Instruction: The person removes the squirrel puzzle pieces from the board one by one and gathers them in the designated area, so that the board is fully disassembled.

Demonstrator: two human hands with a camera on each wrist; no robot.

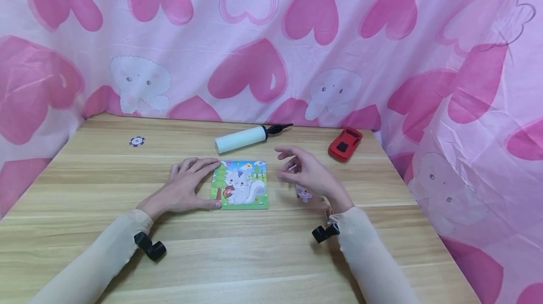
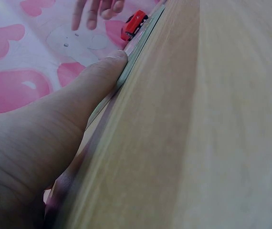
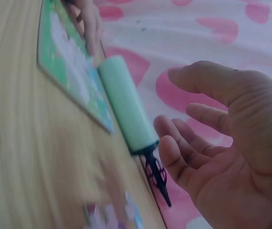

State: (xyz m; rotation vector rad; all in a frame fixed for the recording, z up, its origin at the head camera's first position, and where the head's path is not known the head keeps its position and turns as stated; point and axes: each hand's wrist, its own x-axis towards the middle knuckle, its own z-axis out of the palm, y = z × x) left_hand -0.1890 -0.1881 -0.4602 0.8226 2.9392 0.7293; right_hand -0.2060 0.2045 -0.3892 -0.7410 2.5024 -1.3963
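A square picture puzzle (image 1: 239, 186) with a white squirrel holding an acorn lies flat on the table. My left hand (image 1: 188, 188) rests at its left side, index fingertip on the far corner and thumb on the near corner, fingers fairly straight. In the left wrist view the thumb (image 2: 98, 78) lies on the board's edge. My right hand (image 1: 311, 176) hovers to the right of the puzzle, fingers loosely bent with nothing between them. Beneath it lie loose puzzle pieces (image 1: 303, 194), partly hidden by the hand and also seen blurred in the right wrist view.
Behind the puzzle lies a pale green hand pump (image 1: 242, 139) with a black nozzle. A red toy car (image 1: 345, 144) sits at the back right, and a black-and-white poker chip (image 1: 137, 141) at the back left. A pink heart-patterned curtain (image 1: 248, 70) borders the wooden table (image 1: 237, 257).
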